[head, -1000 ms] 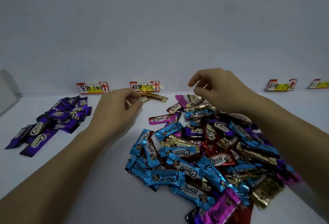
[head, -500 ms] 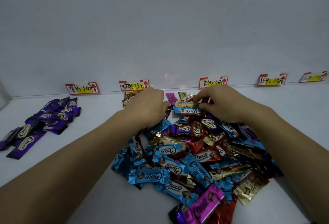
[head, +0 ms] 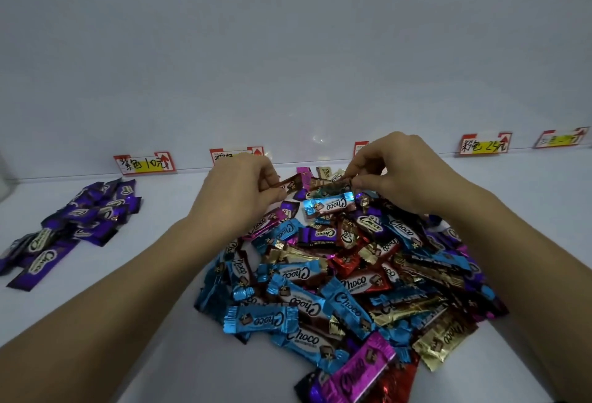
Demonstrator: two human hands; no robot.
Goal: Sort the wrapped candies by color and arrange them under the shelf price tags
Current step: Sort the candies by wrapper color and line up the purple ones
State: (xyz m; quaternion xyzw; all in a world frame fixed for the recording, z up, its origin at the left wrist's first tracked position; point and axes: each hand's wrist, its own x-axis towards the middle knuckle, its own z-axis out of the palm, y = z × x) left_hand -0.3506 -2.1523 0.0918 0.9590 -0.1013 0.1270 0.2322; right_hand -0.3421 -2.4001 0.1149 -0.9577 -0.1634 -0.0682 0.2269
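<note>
1. Near edge of the shelf point(head: 144, 322), right of centre: I see the front of the mixed pile point(head: 362, 284). A pink candy point(head: 358, 367) lies foremost and overlaps a red candy point(head: 395, 383). A gold candy point(head: 445, 338) lies just to its right. A blue candy point(head: 261, 319) lies crosswise at the pile's left front.

2. Mid shelf: the pile runs back almost to the rear edge. Blue, red, gold, pink and purple wrappers overlap in no order. Both forearms enter from the near corners and converge over it.

3. Left side of the shelf, well apart from the pile: the purple group point(head: 73, 226) lies as a loose heap of one colour.

4. Far end of the pile: the left hand point(head: 237, 191) is curled, with thumb and fingers pinching a brown candy point(head: 290, 184). The right hand point(head: 407, 175) is curled likewise, its thumb and forefinger pinching the end of a dark candy point(head: 325, 183) just beside the brown one. I cannot tell whether these two wrappers touch. A silver-blue candy point(head: 330, 205) lies on the pile just nearer than both.

5. Rear edge: five tags stand against the wall point(head: 288, 50).
- The first tag point(head: 145, 163) sits behind the purple group.
- The second tag point(head: 237, 154) is partly hidden by the left hand.
- The third tag point(head: 361, 147) is almost wholly hidden by the right hand.
- The fourth tag point(head: 484, 145) and fifth tag point(head: 560, 138) sit toward the right rear corner.
</note>
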